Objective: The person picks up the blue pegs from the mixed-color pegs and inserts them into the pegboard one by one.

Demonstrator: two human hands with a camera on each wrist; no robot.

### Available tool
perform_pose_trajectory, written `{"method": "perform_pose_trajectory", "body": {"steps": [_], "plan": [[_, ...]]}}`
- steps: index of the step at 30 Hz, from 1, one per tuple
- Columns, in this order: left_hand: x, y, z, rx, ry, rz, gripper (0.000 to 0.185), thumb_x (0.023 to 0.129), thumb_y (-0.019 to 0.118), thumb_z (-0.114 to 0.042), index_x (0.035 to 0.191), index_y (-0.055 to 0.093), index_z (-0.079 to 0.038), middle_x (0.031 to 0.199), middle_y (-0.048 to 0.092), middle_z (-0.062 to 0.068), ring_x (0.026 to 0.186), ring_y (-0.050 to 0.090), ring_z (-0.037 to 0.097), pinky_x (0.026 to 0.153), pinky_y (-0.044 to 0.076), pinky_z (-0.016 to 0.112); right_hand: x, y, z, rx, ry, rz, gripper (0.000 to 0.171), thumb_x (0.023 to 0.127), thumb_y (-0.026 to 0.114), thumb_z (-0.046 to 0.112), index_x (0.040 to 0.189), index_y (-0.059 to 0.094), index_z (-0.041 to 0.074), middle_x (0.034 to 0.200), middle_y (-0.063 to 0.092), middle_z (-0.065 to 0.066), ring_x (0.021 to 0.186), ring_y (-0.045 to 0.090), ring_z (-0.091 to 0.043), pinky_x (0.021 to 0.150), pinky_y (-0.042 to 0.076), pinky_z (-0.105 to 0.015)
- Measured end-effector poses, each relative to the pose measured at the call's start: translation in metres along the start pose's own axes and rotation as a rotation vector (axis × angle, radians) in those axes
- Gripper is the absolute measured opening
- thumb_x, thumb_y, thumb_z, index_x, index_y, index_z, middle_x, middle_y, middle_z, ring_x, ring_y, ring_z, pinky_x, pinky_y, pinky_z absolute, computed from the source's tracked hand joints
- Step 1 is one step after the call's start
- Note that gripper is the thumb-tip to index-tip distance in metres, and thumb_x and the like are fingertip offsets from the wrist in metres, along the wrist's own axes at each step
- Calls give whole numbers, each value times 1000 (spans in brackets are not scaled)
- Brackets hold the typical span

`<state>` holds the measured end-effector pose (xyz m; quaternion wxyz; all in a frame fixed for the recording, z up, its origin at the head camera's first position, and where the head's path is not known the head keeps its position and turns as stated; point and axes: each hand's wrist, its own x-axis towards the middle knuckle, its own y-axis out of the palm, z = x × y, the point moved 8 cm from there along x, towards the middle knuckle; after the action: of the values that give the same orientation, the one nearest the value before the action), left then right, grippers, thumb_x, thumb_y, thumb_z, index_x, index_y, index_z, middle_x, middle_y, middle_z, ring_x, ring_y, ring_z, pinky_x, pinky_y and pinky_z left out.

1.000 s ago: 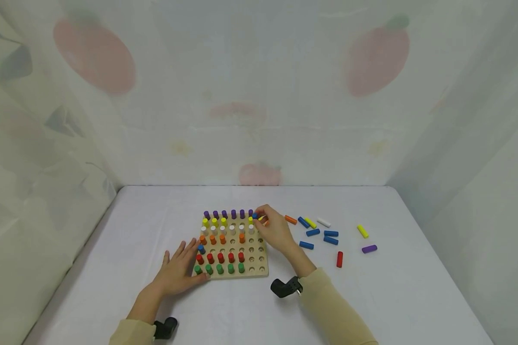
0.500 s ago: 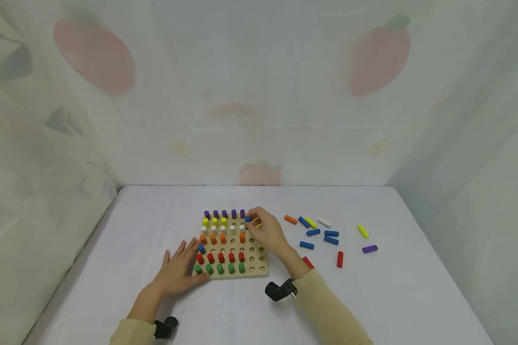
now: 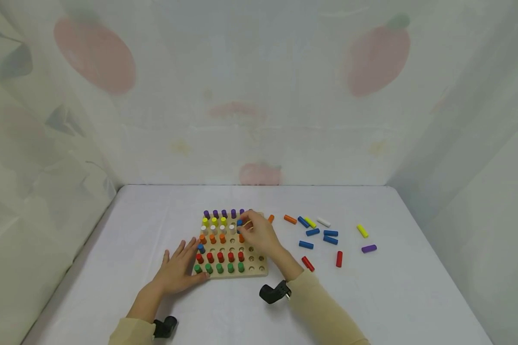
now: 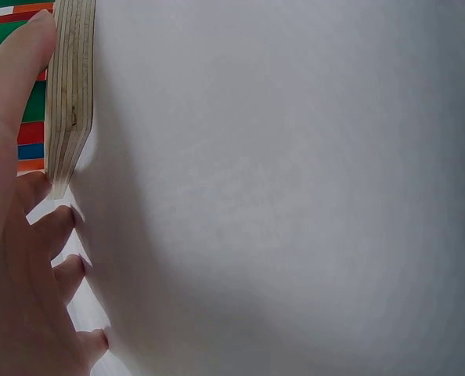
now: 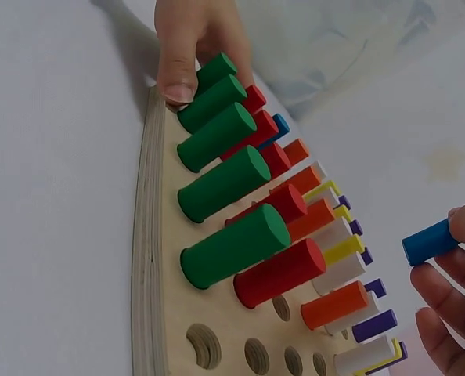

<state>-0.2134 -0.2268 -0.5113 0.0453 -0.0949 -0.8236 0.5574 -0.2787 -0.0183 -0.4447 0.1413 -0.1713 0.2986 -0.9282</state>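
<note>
In the head view, a wooden pegboard (image 3: 259, 273) lies on the table with rows of purple, yellow, white, orange, red and green pegs standing in it. One blue peg (image 3: 201, 248) stands at its left side. My left hand (image 3: 176, 272) has its fingers spread along the board's left edge, thumb resting on the front left corner beside a green peg (image 5: 236, 247). Above the board's back half, my right hand (image 3: 261, 233) pinches a blue peg (image 5: 430, 242) between thumb and fingers. In the right wrist view this peg is tilted and apart from the board.
To the right of the board lie loose pegs: several blue pegs (image 3: 330, 240), two red pegs (image 3: 339, 259), yellow ones (image 3: 362, 231), a white peg (image 3: 323, 222), a purple peg (image 3: 369, 248) and orange ones (image 3: 290, 219). A pale curtain (image 3: 259, 120) hangs behind the table.
My right hand has carried the blue peg leftward and slightly nearer across the board. A red peg formerly behind the right forearm now shows. The left hand stays in place.
</note>
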Motion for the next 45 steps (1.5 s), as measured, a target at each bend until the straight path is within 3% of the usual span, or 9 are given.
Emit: {"method": "perform_pose_trajectory", "body": {"steps": [15, 24, 35, 45], "plan": [[0, 1, 1, -7, 11, -5, 99, 69, 65, -66, 144, 31, -11, 150, 28, 12, 136, 20, 43, 99, 6, 73, 3, 20, 10, -12, -37, 53, 18, 88, 62, 16, 105, 56, 13, 99, 61, 3, 85, 59, -7, 71, 49, -15], [-1, 2, 3, -14, 3, 3, 98, 69, 66, -64, 144, 32, -11, 150, 28, 12, 136, 19, 42, 99, 5, 72, 3, 34, 9, -1, 4, 115, 18, 88, 61, 17, 105, 55, 16, 101, 58, 5, 86, 57, -4, 72, 48, -12], [0, 2, 2, -18, 14, -1, 98, 69, 65, -65, 143, 32, -10, 150, 28, 12, 136, 19, 43, 99, 6, 73, 1, 44, 14, -4, -7, 138, 14, 89, 60, 18, 103, 58, 18, 98, 58, 8, 85, 56, -1, 70, 48, -12], [-1, 1, 2, -10, 16, -16, 99, 69, 65, -66, 143, 33, -10, 149, 29, 13, 136, 20, 43, 99, 7, 73, 3, 51, 18, -26, -41, 161, 23, 89, 60, 20, 112, 57, 13, 102, 60, 7, 86, 57, -1, 72, 48, -11]]}}
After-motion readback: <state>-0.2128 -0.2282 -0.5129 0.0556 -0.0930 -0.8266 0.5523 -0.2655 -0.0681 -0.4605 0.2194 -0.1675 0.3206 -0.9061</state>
